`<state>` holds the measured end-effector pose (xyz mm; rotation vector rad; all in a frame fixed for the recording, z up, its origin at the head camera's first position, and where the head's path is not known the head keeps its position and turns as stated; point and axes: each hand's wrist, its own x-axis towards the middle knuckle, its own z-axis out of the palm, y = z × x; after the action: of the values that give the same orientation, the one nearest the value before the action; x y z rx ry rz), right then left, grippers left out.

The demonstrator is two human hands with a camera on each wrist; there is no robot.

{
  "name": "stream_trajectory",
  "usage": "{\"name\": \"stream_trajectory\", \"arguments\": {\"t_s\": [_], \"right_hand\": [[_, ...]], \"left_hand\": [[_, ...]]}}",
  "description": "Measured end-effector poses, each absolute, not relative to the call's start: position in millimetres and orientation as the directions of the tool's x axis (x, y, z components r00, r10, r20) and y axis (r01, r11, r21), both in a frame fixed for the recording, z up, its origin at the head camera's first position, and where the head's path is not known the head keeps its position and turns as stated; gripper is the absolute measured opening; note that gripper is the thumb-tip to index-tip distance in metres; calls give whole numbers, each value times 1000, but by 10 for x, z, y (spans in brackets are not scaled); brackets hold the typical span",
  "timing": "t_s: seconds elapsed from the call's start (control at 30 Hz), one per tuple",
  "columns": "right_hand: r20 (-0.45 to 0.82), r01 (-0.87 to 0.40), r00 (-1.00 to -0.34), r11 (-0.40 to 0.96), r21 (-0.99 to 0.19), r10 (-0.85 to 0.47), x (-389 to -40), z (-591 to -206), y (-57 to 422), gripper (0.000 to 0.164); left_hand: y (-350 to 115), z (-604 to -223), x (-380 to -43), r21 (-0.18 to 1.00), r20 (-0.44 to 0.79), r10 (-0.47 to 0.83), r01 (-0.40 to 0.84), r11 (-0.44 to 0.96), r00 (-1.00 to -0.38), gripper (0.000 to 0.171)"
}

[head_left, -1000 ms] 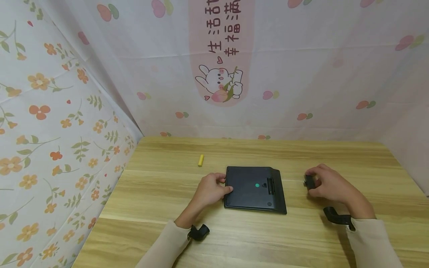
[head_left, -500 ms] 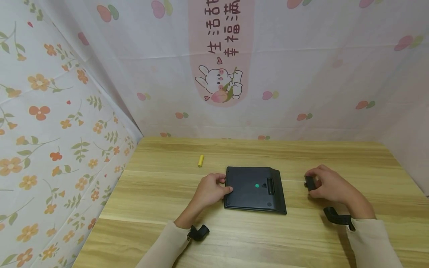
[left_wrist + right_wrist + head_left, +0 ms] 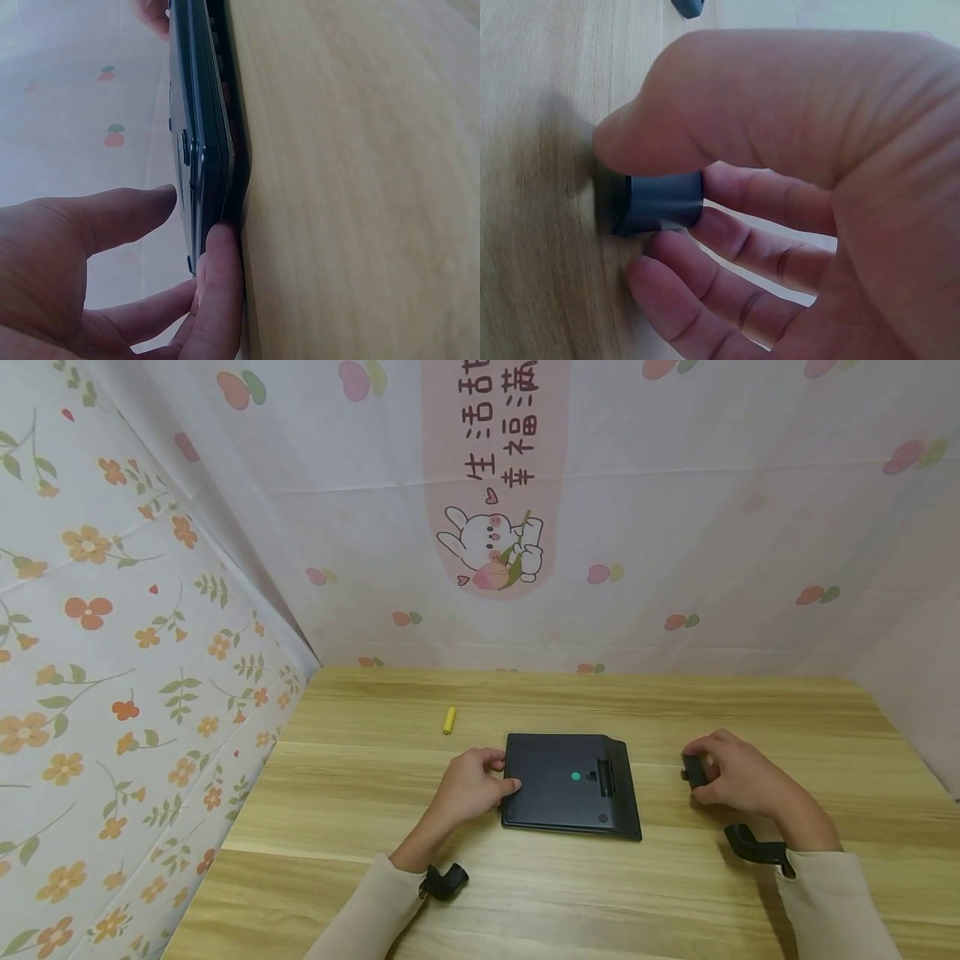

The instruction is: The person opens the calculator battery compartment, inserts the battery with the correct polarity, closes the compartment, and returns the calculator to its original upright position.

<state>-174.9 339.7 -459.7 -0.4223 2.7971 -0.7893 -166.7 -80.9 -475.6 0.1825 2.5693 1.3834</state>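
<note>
We see the left hand (image 3: 474, 785) pinching the near end of a dark, face-down calculator (image 3: 555, 781), thumb on top and fingers at its edge, so that it lies between the hands with its open battery compartment (image 3: 605, 778) toward the right. Our right hand (image 3: 738, 777) is curled, thumb and fingertips closed round a small black battery cover (image 3: 695, 771), well apart from the calculator. Just beyond the left hand, we find a yellow battery (image 3: 449, 720) lying on the wooden tabletop (image 3: 375, 827).
</note>
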Motion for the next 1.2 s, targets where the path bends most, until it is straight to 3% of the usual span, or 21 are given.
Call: {"name": "stream_trajectory", "arguments": {"t_s": [1.2], "right_hand": [[-146, -205, -931, 812, -546, -333, -1735, -4561, 3401, 67]], "left_hand": [[-812, -4745, -1664, 821, -129, 207, 12, 570, -970, 55]]}}
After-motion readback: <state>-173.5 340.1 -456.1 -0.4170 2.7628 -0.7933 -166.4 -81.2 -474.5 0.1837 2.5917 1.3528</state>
